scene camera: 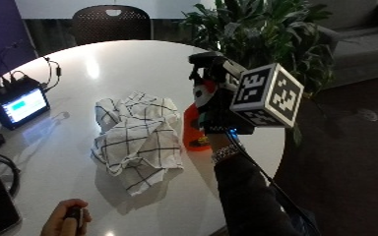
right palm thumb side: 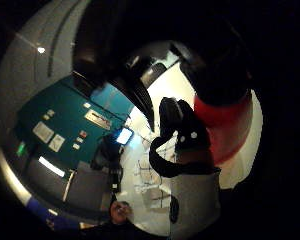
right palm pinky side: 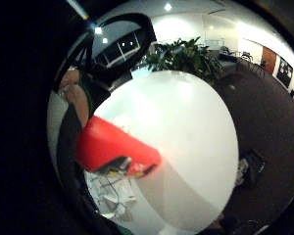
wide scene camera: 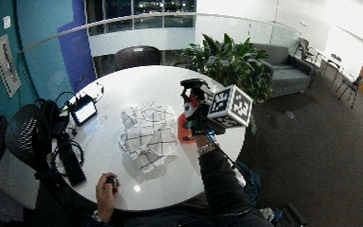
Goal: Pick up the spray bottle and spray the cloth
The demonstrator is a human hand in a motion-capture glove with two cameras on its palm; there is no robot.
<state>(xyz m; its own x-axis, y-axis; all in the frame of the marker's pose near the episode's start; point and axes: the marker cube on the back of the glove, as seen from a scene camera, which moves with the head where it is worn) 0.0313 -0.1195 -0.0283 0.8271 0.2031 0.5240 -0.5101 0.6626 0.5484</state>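
My gloved right hand (scene camera: 218, 105) is gripping the red spray bottle (scene camera: 192, 129), fingers wrapping its neck, holding it right beside the checked cloth (scene camera: 139, 137) that's lying crumpled on the white round table (scene camera: 110, 64). I'm not making out any readable label. Farther off, a small lit screen (scene camera: 18, 104) is sitting near the table edge.

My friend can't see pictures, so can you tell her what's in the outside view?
A gloved right hand grips a red spray bottle beside a crumpled white checked cloth on a round white table. The bare left hand rests at the table's near edge, holding something small and dark.
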